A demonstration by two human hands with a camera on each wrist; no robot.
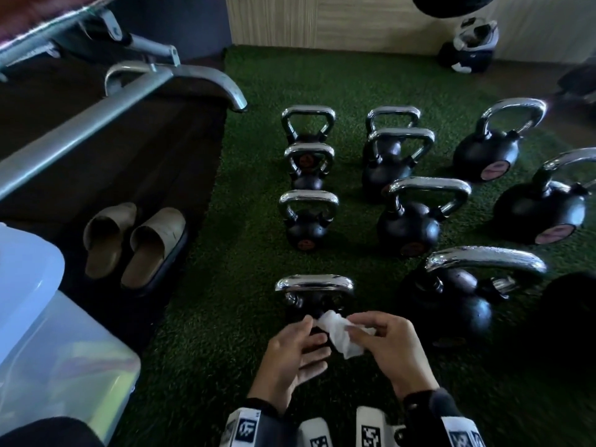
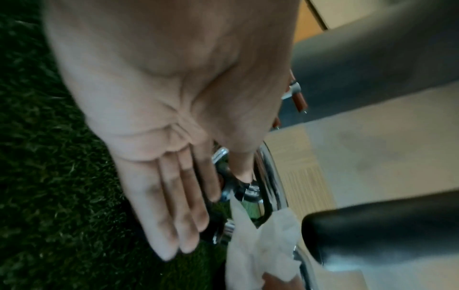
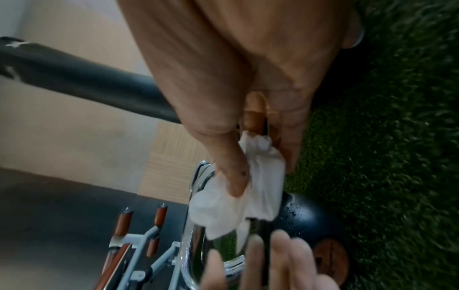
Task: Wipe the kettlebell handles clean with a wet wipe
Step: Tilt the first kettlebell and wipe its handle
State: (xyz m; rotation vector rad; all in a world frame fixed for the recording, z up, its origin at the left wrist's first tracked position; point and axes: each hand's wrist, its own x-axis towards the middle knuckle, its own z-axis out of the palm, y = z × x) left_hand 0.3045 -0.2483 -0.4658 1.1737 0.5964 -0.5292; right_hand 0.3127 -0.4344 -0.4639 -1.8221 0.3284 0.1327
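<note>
The nearest black kettlebell [image 1: 314,304] stands on green turf, its chrome handle [image 1: 314,283] just beyond my hands. My right hand [image 1: 358,330] pinches a crumpled white wet wipe [image 1: 342,337] between thumb and fingers, held just in front of that kettlebell. The right wrist view shows the wipe [image 3: 238,206] over the wet chrome handle [image 3: 196,235] and beside the black ball [image 3: 305,212]. My left hand [image 1: 309,337] hovers next to the wipe with straight fingers; in the left wrist view the fingers [image 2: 188,215] hold nothing, and the wipe [image 2: 263,245] hangs beside them.
Several more kettlebells stand in rows behind, the nearest a large one [image 1: 451,304] at the right. A pair of slippers [image 1: 135,243] lies on dark flooring at the left. A metal bench frame [image 1: 96,124] and a translucent plastic box [image 1: 48,333] stand at the far left.
</note>
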